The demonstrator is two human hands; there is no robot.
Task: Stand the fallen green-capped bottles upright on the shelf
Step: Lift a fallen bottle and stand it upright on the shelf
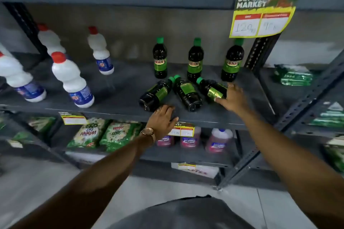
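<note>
Shelf: grey metal shelf [119,98] at chest height; its front edge runs just under my left hand.
Standing bottles: three dark bottles with green caps upright along the back, left [160,59], middle [195,61], right [232,61], with clear gaps between them.
Fallen bottles: three lie on their sides in front of the standing row, caps pointing toward the back. Left one [155,95] has its base near the front edge. Middle one [187,93] lies beside it, their caps almost touching. Right one [212,89] lies angled, cap toward the middle standing bottle.
Right hand: my right hand [231,98] is on the base end of the right fallen bottle, fingers spread around it, thumb at the lower side. Contact looks made; I cannot tell whether the grip is closed firmly.
Left hand: my left hand [163,119] lies flat and open on the front edge, fingers loosely spread, holding nothing, just below the left fallen bottle's base. A watch [148,133] sits on that wrist.
Open room: bare shelf between the fallen bottles and the white bottles [71,80] with red caps to the left; a narrower bare strip right of my right hand, before the upright post [259,52].
Overhead: a price sign [262,15] hangs from the shelf above, just over the right standing bottle.
</note>
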